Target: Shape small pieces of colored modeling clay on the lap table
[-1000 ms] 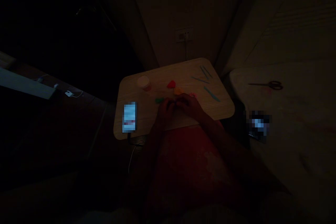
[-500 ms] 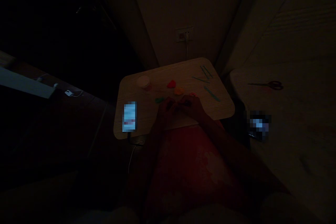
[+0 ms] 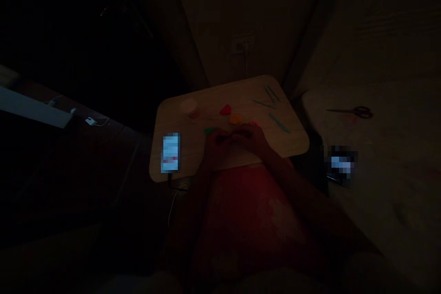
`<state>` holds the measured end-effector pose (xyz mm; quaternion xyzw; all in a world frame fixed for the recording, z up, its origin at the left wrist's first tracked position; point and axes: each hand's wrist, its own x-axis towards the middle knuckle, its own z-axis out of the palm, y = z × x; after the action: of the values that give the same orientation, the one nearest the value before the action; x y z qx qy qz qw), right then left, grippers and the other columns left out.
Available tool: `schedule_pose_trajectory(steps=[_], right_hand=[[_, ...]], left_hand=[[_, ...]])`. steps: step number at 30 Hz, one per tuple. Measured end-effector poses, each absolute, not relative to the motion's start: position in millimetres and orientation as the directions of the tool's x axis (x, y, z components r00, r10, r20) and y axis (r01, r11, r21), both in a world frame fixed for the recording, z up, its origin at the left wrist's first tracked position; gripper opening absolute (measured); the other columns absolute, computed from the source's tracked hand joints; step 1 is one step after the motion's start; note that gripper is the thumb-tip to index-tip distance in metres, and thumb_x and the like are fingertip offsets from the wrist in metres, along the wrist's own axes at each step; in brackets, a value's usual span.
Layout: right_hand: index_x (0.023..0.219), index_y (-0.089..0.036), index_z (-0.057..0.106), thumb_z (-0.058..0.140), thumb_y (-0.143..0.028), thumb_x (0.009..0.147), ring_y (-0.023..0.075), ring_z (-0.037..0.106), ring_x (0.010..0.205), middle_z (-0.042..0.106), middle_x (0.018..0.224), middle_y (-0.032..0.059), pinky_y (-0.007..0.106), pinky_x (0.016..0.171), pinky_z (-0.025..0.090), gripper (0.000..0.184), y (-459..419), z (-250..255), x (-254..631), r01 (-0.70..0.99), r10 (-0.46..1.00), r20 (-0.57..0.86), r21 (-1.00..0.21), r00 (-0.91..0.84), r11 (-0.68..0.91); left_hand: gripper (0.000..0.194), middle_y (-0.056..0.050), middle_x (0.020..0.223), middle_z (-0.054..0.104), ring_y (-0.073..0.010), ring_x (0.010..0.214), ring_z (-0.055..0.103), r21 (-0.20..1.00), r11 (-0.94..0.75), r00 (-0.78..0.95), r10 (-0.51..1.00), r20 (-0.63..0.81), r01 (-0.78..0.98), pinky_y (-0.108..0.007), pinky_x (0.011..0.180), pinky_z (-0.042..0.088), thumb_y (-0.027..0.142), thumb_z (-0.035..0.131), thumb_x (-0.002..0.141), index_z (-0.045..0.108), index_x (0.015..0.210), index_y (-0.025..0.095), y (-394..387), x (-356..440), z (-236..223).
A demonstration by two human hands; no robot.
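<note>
In dim light my left hand (image 3: 217,141) and my right hand (image 3: 253,138) meet over the near part of a small wooden table (image 3: 193,151). Both have curled fingers, with the fingertips close together; whatever they pinch is too dark to make out. A green lump (image 3: 209,131), looking like modelling clay, lies against the left hand's far side. Just beyond the fingers rest an orange lump (image 3: 235,119) and a red lump (image 3: 225,110). A pinkish-red piece (image 3: 254,124) shows behind the right hand, partly covered by it.
Several thin teal sticks (image 3: 279,122) lie at the table's right. A lidded tub (image 3: 189,108) stands at the back left, a lit phone (image 3: 170,152) with a cable at the front left. On the surface to the right are scissors (image 3: 360,111) and another lit device (image 3: 341,165).
My fingers have shifted slightly, the left hand's now lying lower and flatter against the right hand's. The picture is a little darker over the wall; the things on the table stay put.
</note>
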<state>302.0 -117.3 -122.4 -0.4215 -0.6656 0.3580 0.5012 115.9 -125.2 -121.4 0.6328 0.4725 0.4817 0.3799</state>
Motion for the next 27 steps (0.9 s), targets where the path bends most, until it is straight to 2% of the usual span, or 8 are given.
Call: schedule_pose_trajectory(steps=[4,6,9,11,15,20,23,27], right_hand=[[0.089,-0.026,0.081,0.078,-0.045,0.086,0.023,0.075,0.088,0.081,0.094,0.0053,0.04,0.092,0.054,0.019,-117,-120,303,0.259,0.903,0.413,-0.865,-0.12,0.43],[0.09,-0.026,0.081,0.078,-0.046,0.087,0.0229,0.074,0.089,0.081,0.094,0.0057,0.041,0.094,0.053,0.02,-117,-121,303,0.266,0.905,0.413,-0.866,-0.099,0.424],[0.09,-0.025,0.081,0.077,-0.047,0.087,0.0222,0.073,0.086,0.08,0.091,0.0063,0.039,0.087,0.055,0.022,-118,-122,304,0.25,0.913,0.398,-0.878,-0.089,0.408],[0.087,-0.024,0.08,0.079,-0.045,0.086,0.0216,0.072,0.082,0.079,0.087,0.0059,0.038,0.084,0.055,0.021,-119,-123,303,0.252,0.913,0.4,-0.878,-0.082,0.408],[0.09,-0.023,0.08,0.081,-0.04,0.083,0.0214,0.072,0.084,0.078,0.091,0.0062,0.036,0.082,0.056,0.018,-118,-123,302,0.246,0.901,0.422,-0.867,-0.101,0.433],[0.11,-0.024,0.078,0.084,-0.034,0.078,0.0232,0.073,0.091,0.079,0.103,0.0068,0.038,0.085,0.057,0.033,-113,-129,303,0.246,0.884,0.45,-0.849,-0.131,0.468],[0.105,-0.026,0.08,0.081,-0.028,0.081,0.025,0.073,0.1,0.079,0.107,0.0067,0.041,0.093,0.055,0.025,-111,-134,304,0.26,0.856,0.489,-0.815,-0.171,0.518],[0.098,-0.028,0.081,0.075,-0.022,0.083,0.0243,0.073,0.098,0.079,0.102,0.0057,0.041,0.092,0.056,0.018,-112,-135,305,0.256,0.828,0.535,-0.787,-0.167,0.561]], left_hand=[[0.034,-0.005,0.093,0.073,-0.0186,0.087,0.069,0.951,-0.216,0.089,0.976,0.2,0.22,-0.03,0.078,0.056,0.044,0.083,0.079,0.067,0.095,0.019,-126,117,-121],[0.033,-0.006,0.098,0.074,-0.0193,0.09,0.07,0.954,-0.213,0.11,0.975,0.193,0.21,-0.031,0.081,0.056,0.045,0.078,0.084,0.067,0.102,0.019,-125,117,-120],[0.025,-0.005,0.094,0.076,-0.0193,0.087,0.07,0.935,-0.227,0.147,0.97,0.193,0.274,-0.032,0.081,0.056,0.043,0.067,0.093,0.071,0.097,0.019,-123,116,-119],[0.022,-0.004,0.09,0.076,-0.0195,0.086,0.07,0.915,-0.245,0.167,0.966,0.2,0.321,-0.032,0.081,0.056,0.04,0.066,0.093,0.073,0.092,0.019,-122,116,-118],[0.017,-0.005,0.094,0.077,-0.02,0.089,0.07,0.922,-0.243,0.148,0.967,0.207,0.301,-0.033,0.084,0.056,0.034,0.068,0.09,0.074,0.094,0.019,-121,115,-117],[0.02,-0.005,0.092,0.075,-0.0199,0.087,0.07,0.964,-0.169,0.056,0.985,0.16,0.207,-0.033,0.082,0.056,0.035,0.077,0.081,0.071,0.092,0.019,-121,113,-121],[0.028,-0.004,0.091,0.074,-0.0202,0.087,0.069,0.977,-0.145,0.034,0.989,0.141,0.159,-0.034,0.082,0.056,0.036,0.084,0.074,0.07,0.092,0.019,-120,112,-123],[0.033,-0.004,0.089,0.073,-0.0199,0.086,0.069,0.972,-0.165,0.051,0.986,0.158,0.17,-0.034,0.082,0.056,0.037,0.087,0.071,0.068,0.09,0.019,-120,112,-124]])
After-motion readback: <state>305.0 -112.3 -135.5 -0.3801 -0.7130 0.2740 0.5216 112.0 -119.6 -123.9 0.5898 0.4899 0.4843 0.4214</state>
